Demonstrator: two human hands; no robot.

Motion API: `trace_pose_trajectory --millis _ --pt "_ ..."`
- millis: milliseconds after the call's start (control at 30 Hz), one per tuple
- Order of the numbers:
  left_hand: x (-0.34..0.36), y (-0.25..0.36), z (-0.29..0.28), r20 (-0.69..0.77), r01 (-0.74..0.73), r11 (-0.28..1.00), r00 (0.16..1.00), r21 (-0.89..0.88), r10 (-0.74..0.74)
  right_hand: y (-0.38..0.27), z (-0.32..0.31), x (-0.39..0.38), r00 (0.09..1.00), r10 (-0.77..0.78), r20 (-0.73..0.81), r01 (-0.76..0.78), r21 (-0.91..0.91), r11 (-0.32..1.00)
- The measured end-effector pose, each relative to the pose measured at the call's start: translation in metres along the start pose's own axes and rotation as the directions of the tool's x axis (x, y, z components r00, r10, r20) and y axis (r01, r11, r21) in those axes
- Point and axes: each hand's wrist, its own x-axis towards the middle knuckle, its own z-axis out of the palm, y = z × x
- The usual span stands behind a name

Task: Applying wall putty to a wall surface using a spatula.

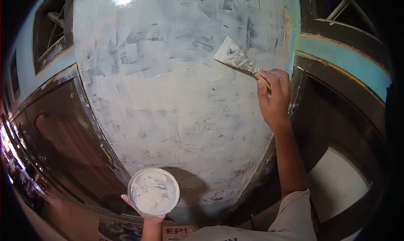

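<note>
My right hand is closed round the wooden handle of a putty knife, its wide blade smeared with white putty. The blade points up and left, against or very near the wall; I cannot tell which. Uneven white putty strokes cover that wall, with grey-blue patches showing through. Low in the view, my left hand holds a round white tub from beneath and the side. White putty lies inside the tub, which tilts so that its mouth faces me. Most of the left fingers are hidden under it.
A brown wooden door stands left of the wall, and another dark door stands to the right. A pale panel shows at lower right. Printed sheets lie low, beside the tub. Blue-green bands run above the doors.
</note>
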Motion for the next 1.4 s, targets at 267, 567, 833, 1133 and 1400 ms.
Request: trace_pose_trajectory --millis 267,567,833,1133,1400 --pt "0.007 -0.008 0.004 0.128 0.038 0.999 0.991 0.038 -0.042 -0.038 0.02 0.028 0.995 0.057 0.081 -0.056 -0.009 0.998" --pt "0.007 0.003 -0.015 0.012 -0.009 0.993 1.0 0.118 0.008 -0.014 -0.006 -0.033 0.998 0.061 -0.006 -0.06 0.086 0.994" --pt "0.013 -0.012 -0.002 -0.005 0.041 0.999 0.999 0.015 -0.041 -0.035 0.007 -0.029 0.993 0.06 0.102 -0.057 -0.026 0.998" --pt "0.006 0.001 -0.009 0.045 -0.043 0.961 0.998 0.275 0.031 -0.032 -0.016 -0.059 0.989 0.148 -0.016 -0.148 0.04 0.988" --pt "0.017 -0.011 -0.005 0.002 0.028 0.978 1.0 0.207 -0.029 -0.05 0.032 0.018 0.995 0.1 -0.029 -0.096 0.111 0.989"
